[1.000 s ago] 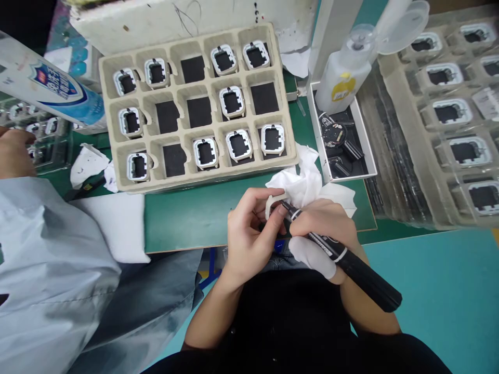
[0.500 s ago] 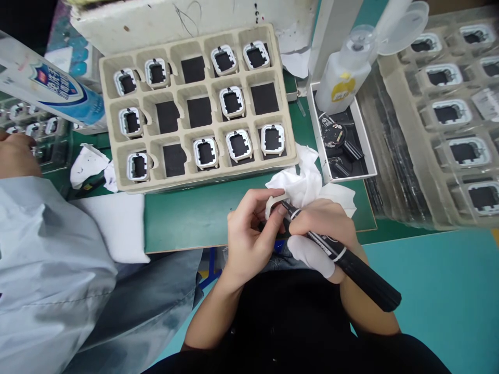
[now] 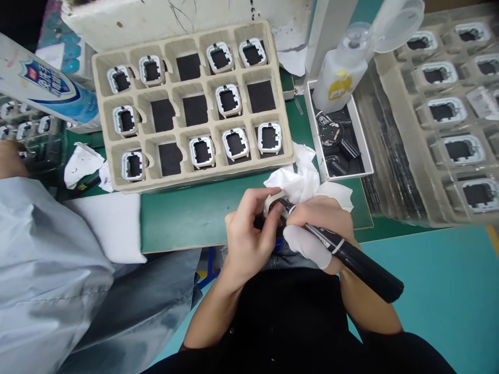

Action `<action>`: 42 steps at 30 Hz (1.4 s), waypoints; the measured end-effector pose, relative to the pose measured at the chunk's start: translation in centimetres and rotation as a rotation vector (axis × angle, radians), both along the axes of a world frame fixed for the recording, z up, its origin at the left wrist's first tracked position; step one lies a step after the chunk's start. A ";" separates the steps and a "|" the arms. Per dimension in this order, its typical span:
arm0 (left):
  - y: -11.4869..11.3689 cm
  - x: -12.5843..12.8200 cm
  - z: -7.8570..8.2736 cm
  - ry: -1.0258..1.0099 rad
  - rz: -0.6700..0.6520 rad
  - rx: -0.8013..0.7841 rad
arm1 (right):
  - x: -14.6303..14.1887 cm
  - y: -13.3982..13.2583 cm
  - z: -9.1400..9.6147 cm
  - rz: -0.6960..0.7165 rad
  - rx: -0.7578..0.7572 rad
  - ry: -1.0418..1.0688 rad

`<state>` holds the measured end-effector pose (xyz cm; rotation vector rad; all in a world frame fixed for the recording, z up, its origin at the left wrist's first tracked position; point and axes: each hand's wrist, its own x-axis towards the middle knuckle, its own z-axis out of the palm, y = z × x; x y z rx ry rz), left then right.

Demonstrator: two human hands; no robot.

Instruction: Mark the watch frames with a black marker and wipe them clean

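My left hand (image 3: 249,234) is closed around a small white frame part (image 3: 272,200), held just over the near edge of the green mat (image 3: 187,213). My right hand (image 3: 319,228), with a white cot on one finger, grips a black marker (image 3: 351,257) whose tip touches the part. A crumpled white tissue (image 3: 302,182) lies right behind both hands. Beyond it sits a pulp tray (image 3: 191,174) with several white frames (image 3: 236,143) in its compartments and several compartments holding only black pads.
A white box of black parts (image 3: 339,145) and a plastic bottle (image 3: 339,78) stand at the right. Clear trays of frames (image 3: 448,114) fill the far right. A co-worker's light-blue sleeve (image 3: 42,270) and hand (image 3: 10,156) occupy the left, beside a blue-and-white pack (image 3: 47,85).
The view has shifted slightly, so the trays sit a little higher and further left. My hands keep the same grip, the marker tip still at the part.
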<state>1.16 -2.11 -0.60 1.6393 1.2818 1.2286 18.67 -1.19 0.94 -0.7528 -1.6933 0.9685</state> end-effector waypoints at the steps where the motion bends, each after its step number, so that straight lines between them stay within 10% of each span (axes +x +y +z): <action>1: 0.0 0.0 0.0 -0.006 0.000 -0.018 | 0.0 0.0 0.0 0.006 0.004 0.014; 34: 0.8 -0.3 0.8 -0.423 -0.112 -0.262 | 0.7 -0.5 0.0 0.013 -0.048 0.093; 42: 1.1 -0.5 0.8 -0.489 -0.160 -0.305 | 1.4 -1.5 -0.6 -0.210 -0.120 0.114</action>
